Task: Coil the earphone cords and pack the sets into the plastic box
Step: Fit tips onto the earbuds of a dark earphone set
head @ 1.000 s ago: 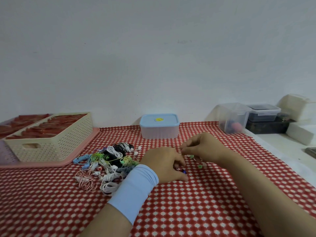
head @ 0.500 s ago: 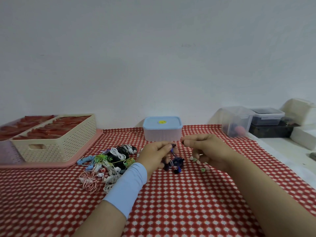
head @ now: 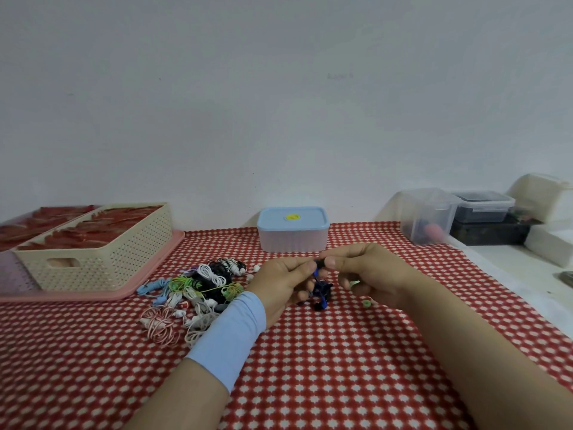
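A blue and black earphone set hangs just above the red checked cloth, pinched from both sides. My left hand, with a pale blue wristband, grips it from the left. My right hand pinches its top end from the right. A pile of loose earphones in white, green, blue, black and red-striped lies to the left of my hands. The plastic box, with its pale blue lid shut, stands behind my hands near the wall.
A cream perforated basket with red items sits on a pink tray at the left. Small green ear tips lie under my right hand. Clear containers and white boxes stand at the right on a white surface.
Both hands rose from the cloth and lifted the blue and black earphone set. It now dangles between my fingertips instead of lying under my left hand.
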A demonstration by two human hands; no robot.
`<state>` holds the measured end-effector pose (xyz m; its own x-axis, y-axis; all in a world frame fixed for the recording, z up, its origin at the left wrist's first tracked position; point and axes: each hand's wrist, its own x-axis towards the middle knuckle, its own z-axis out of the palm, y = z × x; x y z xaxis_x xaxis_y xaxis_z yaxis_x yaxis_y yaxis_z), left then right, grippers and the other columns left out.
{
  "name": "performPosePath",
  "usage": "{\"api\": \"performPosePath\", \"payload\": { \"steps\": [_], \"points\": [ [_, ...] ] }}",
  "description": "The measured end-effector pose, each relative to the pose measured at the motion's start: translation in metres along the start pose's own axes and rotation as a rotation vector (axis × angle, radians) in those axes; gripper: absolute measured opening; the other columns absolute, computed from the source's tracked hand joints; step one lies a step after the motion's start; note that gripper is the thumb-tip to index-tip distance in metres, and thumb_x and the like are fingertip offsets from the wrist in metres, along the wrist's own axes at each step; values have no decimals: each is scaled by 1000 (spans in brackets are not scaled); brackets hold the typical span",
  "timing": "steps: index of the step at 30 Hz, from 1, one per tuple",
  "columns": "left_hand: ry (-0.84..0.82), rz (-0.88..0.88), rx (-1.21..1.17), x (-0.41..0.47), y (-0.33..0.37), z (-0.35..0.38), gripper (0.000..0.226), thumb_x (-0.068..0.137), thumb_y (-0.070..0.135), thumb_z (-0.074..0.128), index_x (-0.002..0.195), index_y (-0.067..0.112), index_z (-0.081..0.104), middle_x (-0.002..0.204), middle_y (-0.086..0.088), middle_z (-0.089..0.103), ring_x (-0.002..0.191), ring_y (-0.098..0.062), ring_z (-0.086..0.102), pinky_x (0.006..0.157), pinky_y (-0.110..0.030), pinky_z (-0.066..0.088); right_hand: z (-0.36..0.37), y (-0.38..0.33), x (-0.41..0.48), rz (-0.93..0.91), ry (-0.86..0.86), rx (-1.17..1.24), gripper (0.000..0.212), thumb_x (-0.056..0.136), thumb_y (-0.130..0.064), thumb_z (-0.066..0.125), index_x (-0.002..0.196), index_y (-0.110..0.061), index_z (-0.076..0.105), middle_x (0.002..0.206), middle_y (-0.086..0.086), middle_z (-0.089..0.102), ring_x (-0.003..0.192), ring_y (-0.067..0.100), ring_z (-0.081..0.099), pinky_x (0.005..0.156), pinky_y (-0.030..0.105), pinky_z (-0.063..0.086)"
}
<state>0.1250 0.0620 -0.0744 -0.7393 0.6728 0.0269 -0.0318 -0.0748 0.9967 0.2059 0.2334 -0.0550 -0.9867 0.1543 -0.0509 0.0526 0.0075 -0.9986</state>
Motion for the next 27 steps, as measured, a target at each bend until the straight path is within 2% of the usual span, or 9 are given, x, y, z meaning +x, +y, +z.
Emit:
{"api": "performPosePath", "payload": {
  "steps": [4,8,12,15,20,23,27],
  "points": [
    [-7,37,34,1,-1,-1,18,98,8,56,104,7,73,79,-2,72,56,-6,53,50,-17,45,0,2,2,13,-13,-12,30,74,-18,75,103,-10,80,84,10,71,54,12,46,40,19,25],
    [4,67,69,3,-4,-3,19,97,8,56,105,7,74,75,0,70,56,-7,52,52,-18,46,0,4,3,18,-6,-22,31,74,-19,75,103,-10,80,89,12,71,54,12,46,39,18,25],
    [6,70,68,3,-5,-2,20,97,6,56,110,2,72,72,0,68,56,-7,52,53,-18,46,1,5,4,19,15,-19,23,81,-14,74,102,-10,80,87,13,71,53,11,46,38,18,26],
    [26,75,52,3,-4,1,20,97,5,56,109,1,71,70,0,68,55,-7,52,52,-17,47,2,4,3,7,30,-29,28,75,-18,76,102,-10,80,88,15,70,52,12,45,38,19,27],
    [52,100,114,4,-5,2,18,96,5,58,107,3,73,69,0,69,55,-8,53,54,-18,48,3,0,1,15,68,-103,14,85,-13,75,97,-14,82,74,6,72,51,11,46,43,22,27],
    [60,91,104,4,-4,2,17,96,4,58,102,8,74,70,-1,70,56,-8,54,54,-18,48,5,1,0,-21,94,-118,11,86,-12,75,95,-14,82,77,8,75,51,13,52,44,23,31],
    [73,62,87,4,-1,1,17,97,8,58,98,13,74,80,-4,74,61,-10,59,56,-19,51,14,3,1,-155,186,-163,9,89,-11,74,94,-11,80,79,13,76,56,17,63,44,24,43]
  ]
}}
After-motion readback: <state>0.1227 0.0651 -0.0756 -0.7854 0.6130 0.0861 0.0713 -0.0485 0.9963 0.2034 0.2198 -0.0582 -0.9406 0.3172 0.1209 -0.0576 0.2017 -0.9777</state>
